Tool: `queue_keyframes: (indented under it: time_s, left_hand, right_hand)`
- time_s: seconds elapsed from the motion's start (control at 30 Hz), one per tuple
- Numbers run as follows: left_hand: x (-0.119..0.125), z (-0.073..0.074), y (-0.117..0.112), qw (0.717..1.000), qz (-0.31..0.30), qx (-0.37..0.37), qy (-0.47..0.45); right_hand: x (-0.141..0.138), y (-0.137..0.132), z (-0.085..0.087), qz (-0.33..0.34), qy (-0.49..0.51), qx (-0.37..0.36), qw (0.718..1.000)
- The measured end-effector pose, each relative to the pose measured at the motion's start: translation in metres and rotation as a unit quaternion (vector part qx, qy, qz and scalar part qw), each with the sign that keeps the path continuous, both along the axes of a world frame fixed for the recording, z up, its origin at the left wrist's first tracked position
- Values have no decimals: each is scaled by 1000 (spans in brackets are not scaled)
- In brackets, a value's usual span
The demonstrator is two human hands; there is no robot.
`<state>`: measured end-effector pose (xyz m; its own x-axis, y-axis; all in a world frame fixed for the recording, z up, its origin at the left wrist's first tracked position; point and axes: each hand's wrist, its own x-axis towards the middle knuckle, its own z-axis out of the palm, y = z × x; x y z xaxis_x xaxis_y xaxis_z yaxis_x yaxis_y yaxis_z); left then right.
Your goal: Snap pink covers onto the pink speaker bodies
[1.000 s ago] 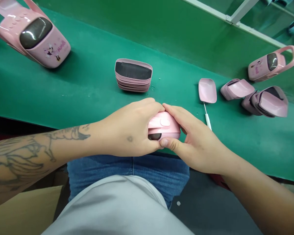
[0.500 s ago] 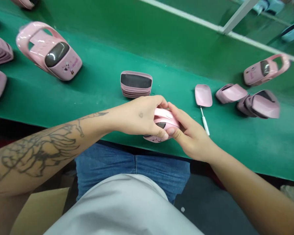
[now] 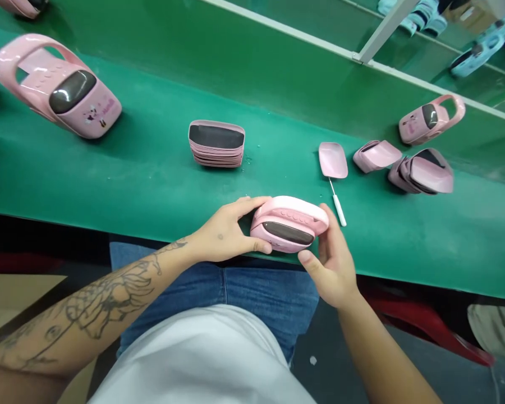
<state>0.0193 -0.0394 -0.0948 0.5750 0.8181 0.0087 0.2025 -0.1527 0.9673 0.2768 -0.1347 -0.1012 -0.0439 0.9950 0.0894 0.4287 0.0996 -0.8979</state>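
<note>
A pink plastic housing (image 3: 288, 225) with a loop handle and a dark glossy window stands at the table's front edge, handle side up. My left hand (image 3: 227, 230) grips its left end, thumb in front and fingers behind. At the right end my right hand (image 3: 332, 261) curls its fingers behind the handle, with the thumb near the lower front corner. Most of the printed front is hidden from above. Behind the housing lies a stack of pink covers (image 3: 217, 157) with a dark panel on top. To the right is a small white-handled screwdriver (image 3: 339, 209), its thin shaft touching a single pink cover (image 3: 333, 160).
A similar pink housing (image 3: 84, 101) lies at the left, another (image 3: 429, 119) at the far right. Two piles of pink covers, one smaller (image 3: 376, 156) and one larger (image 3: 425, 174), sit at right. A green partition (image 3: 278, 67) rises behind the green table (image 3: 151, 185).
My hands have moved apart to the two ends of the housing, so its handle and window show. The housing appears turned more upright, and the view has shifted slightly right.
</note>
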Motion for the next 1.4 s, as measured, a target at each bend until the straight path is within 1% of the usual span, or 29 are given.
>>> queue_keyframes:
  time_s: [0.07, 0.1, 0.13, 0.17, 0.23, 0.27, 0.33, 0.4, 0.47, 0.57, 0.67, 0.73, 0.8, 0.93, 1.03, 1.1, 1.17, 1.27, 1.33, 1.4]
  left_hand:
    - [3, 7, -3, 998, 30, 48, -13]
    - [3, 13, -6, 996, 39, 82, -13]
    - [4, 18, -8, 992, 44, 115, -7]
    - [4, 24, -11, 989, 43, 142, 2]
    - [4, 34, -15, 984, 41, 174, 26]
    - [4, 37, -16, 982, 38, 181, 36]
    - [1, 38, -18, 981, 32, 185, 45]
    - [-5, 34, -18, 985, 19, 168, 36]
    - [-13, 26, -17, 992, -3, 121, 16]
    - [-26, 12, -16, 999, -21, 26, -31]
    - [-32, -1, -16, 994, -26, -54, -94]
    - [-30, -8, -17, 988, -29, -71, -133]
    - [-26, -11, -17, 984, -20, -62, -163]
    - [-19, -12, -17, 981, 4, -34, -190]
    - [-16, -7, -18, 987, 18, 3, -158]
    - [-15, -1, -20, 990, 25, 26, -134]
    - [-12, 5, -22, 992, 31, 33, -122]
    - [-8, 9, -22, 991, 44, 35, -121]
    - [-8, 7, -22, 990, 51, 38, -124]
    - [-11, 2, -20, 990, 55, 32, -128]
  right_hand:
    - [-6, 3, 20, -12, -84, 84, 993]
    - [-9, 6, 30, -6, -123, 113, 986]
    - [-12, 8, 40, 8, -152, 127, 980]
    - [-16, 11, 48, 24, -164, 126, 978]
    - [-22, 15, 58, 60, -152, 85, 983]
    - [-24, 17, 59, 76, -133, 57, 987]
    - [-27, 22, 57, 100, -103, 11, 990]
    - [-28, 25, 55, 111, -95, -8, 989]
    - [-29, 28, 56, 113, -98, -18, 989]
    - [-31, 32, 69, 132, -118, -53, 983]
    - [-39, 36, 86, 162, -166, -62, 971]
    - [-46, 39, 95, 176, -198, -56, 963]
    - [-53, 41, 101, 185, -226, -59, 954]
    - [-62, 42, 106, 176, -255, -82, 947]
    - [-61, 39, 108, 164, -248, -115, 948]
    - [-57, 37, 109, 160, -244, -120, 949]
    - [-53, 37, 106, 165, -237, -97, 952]
    - [-49, 37, 96, 180, -236, -25, 955]
    - [-49, 39, 89, 187, -250, 28, 950]
    - [-48, 41, 84, 197, -266, 73, 941]
